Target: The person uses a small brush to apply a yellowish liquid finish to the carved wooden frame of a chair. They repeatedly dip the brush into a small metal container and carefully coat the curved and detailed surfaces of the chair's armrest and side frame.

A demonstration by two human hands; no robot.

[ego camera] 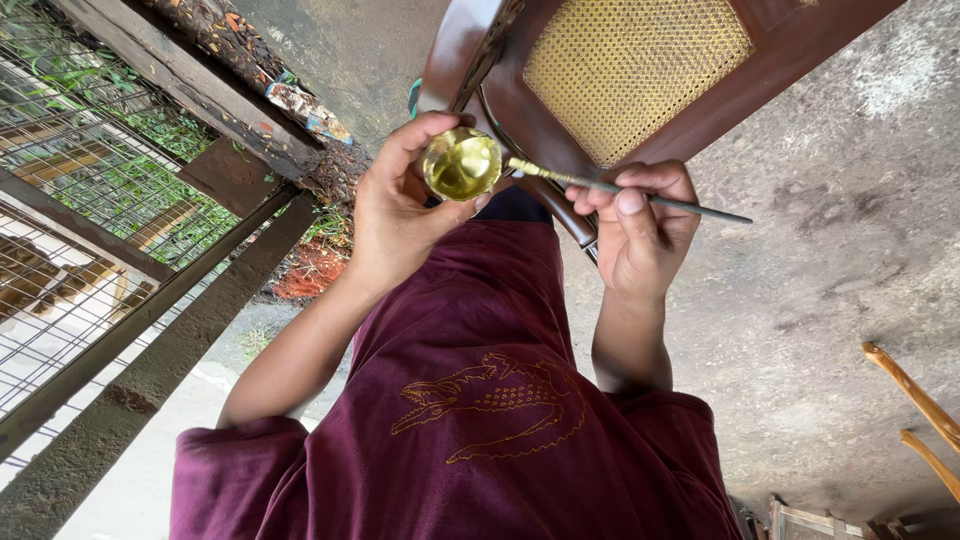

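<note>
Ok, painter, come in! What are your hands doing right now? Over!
Left hand gripping small cup of gold paint. Right hand holding thin brush, tip at cup's rim. Wooden chair with cane panel just beyond, nothing between.

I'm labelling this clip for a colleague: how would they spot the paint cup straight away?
Start at the dark wooden chair with its woven cane panel. Just below its frame, the left hand holds a small round cup, the only shiny gold-filled thing, with a thin brush dipping in.
</note>
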